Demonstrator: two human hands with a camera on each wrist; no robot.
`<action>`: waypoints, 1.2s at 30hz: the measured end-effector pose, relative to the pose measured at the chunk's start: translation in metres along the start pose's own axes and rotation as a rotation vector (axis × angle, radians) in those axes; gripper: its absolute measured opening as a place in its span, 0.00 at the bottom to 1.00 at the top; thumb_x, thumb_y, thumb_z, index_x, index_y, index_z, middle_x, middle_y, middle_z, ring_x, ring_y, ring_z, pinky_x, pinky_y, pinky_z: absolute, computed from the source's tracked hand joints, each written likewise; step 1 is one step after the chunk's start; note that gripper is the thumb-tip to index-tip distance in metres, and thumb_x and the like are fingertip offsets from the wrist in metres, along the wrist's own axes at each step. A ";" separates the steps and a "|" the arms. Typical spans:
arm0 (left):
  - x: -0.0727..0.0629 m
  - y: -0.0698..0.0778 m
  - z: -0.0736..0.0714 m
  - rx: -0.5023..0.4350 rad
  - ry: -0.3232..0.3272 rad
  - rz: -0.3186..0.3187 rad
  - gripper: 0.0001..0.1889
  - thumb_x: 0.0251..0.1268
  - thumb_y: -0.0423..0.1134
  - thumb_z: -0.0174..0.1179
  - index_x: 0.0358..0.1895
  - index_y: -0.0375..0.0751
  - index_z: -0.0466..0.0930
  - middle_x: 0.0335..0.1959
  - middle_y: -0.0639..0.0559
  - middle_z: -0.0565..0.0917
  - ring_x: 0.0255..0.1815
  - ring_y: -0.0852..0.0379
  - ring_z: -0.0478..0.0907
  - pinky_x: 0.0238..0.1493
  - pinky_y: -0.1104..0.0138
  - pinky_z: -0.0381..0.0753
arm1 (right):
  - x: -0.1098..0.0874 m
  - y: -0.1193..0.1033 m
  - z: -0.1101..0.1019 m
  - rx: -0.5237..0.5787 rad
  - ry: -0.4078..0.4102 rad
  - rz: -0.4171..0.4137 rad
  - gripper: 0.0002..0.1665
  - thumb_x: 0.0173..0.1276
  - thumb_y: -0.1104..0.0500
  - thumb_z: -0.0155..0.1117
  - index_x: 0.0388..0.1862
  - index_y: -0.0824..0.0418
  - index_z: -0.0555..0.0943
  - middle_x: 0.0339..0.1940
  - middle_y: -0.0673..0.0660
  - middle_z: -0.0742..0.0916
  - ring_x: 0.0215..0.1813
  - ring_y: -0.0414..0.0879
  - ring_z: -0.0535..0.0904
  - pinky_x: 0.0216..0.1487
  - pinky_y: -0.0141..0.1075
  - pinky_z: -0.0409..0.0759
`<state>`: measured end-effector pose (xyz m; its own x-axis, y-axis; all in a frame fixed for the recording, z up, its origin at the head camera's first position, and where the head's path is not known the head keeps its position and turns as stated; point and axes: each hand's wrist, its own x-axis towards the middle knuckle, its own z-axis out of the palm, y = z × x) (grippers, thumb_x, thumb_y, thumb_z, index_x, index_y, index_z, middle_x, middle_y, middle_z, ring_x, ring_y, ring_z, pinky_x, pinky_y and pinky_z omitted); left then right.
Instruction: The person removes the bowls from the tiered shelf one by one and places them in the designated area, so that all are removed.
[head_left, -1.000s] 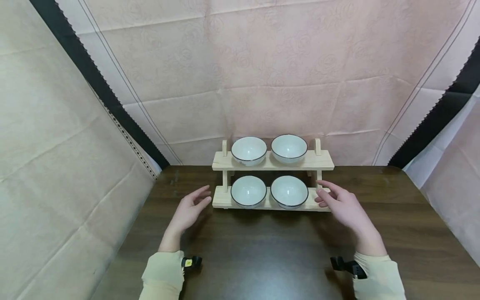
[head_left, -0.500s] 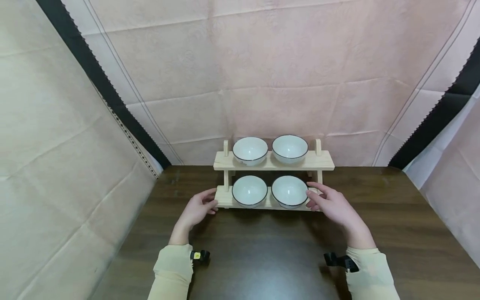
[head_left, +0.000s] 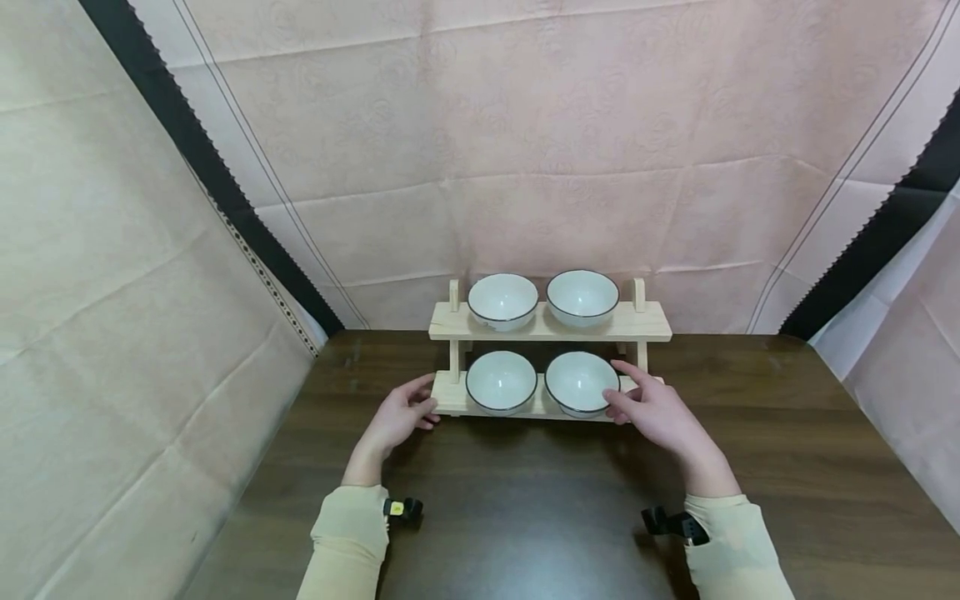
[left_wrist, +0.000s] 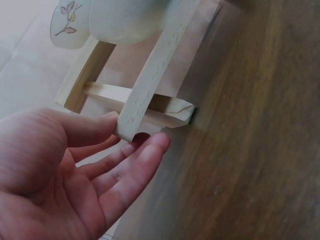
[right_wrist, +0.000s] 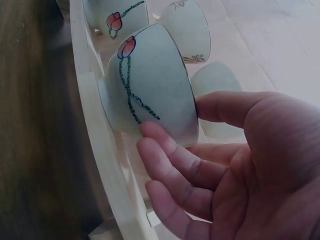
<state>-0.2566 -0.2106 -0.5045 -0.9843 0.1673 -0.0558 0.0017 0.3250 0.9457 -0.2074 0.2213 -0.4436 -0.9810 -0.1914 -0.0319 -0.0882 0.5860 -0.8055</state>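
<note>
A two-tier pale wooden rack (head_left: 551,329) stands on the table, with two white, dark-rimmed bowls on each tier. My left hand (head_left: 401,414) grips the left end of the lower shelf; the left wrist view shows the thumb on the shelf end (left_wrist: 131,125) and the fingers curled beneath it. At the lower right bowl (head_left: 577,379), my right hand (head_left: 656,412) holds its right side. In the right wrist view the thumb lies at the rim of this bowl (right_wrist: 165,80), painted with a red bud and green stem, and the fingertips touch its outer wall.
Beside the held bowl sits the lower left bowl (head_left: 500,381). Above are the upper left bowl (head_left: 501,298) and upper right bowl (head_left: 583,294). A pale cloth wall (head_left: 555,167) rises behind the dark wooden table (head_left: 510,500).
My left hand has moved right onto the lower shelf's end. The right hand has moved left from the rack's right end to the lower right bowl and taken hold of it.
</note>
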 end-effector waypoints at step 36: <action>0.001 -0.001 0.000 0.000 -0.002 -0.003 0.29 0.82 0.28 0.57 0.81 0.36 0.66 0.54 0.35 0.80 0.47 0.43 0.88 0.50 0.52 0.90 | 0.003 0.003 0.005 0.105 -0.014 0.042 0.41 0.84 0.52 0.60 0.85 0.67 0.59 0.39 0.59 0.91 0.43 0.58 0.90 0.60 0.58 0.84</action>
<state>-0.2577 -0.2106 -0.5059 -0.9840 0.1681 -0.0595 -0.0015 0.3259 0.9454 -0.2096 0.2186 -0.4486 -0.9809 -0.1800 -0.0743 -0.0279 0.5078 -0.8610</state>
